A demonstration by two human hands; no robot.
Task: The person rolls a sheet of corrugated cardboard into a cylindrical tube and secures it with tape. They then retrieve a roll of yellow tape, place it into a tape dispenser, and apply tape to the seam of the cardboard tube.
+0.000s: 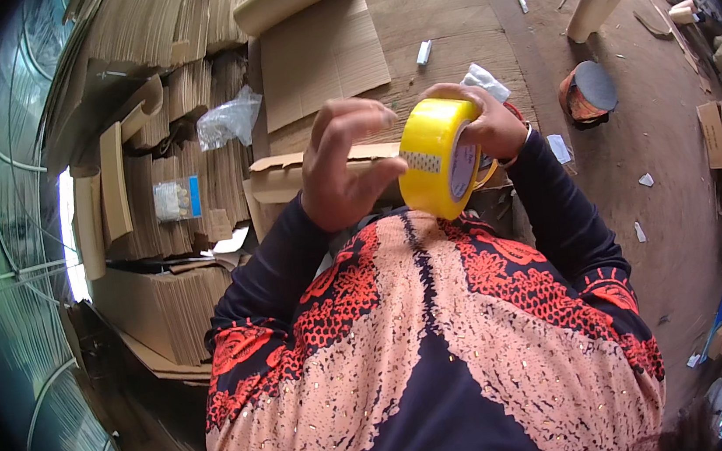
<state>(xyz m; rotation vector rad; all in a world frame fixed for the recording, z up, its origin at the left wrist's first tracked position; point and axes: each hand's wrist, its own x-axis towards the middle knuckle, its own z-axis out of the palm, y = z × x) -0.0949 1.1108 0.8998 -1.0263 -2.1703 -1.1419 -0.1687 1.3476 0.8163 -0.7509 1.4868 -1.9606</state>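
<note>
My right hand (484, 121) grips a yellow roll of tape (435, 158) close to my chest, fingers curled over its top and side. My left hand (343, 164) is raised beside the roll, thumb and fingertips touching the tape's outer face near its loose end. Both forearms wear dark sleeves. Just behind the hands lies a folded cardboard box (285, 176), partly hidden by them.
Stacks of flattened cardboard (164, 114) fill the left side, with a clear plastic bag (229, 119) on top. A flat cardboard sheet (321, 58) lies on the wooden surface beyond. On the dirt floor at right are a cardboard tube (592, 7), a round reddish object (589, 91) and scattered scraps.
</note>
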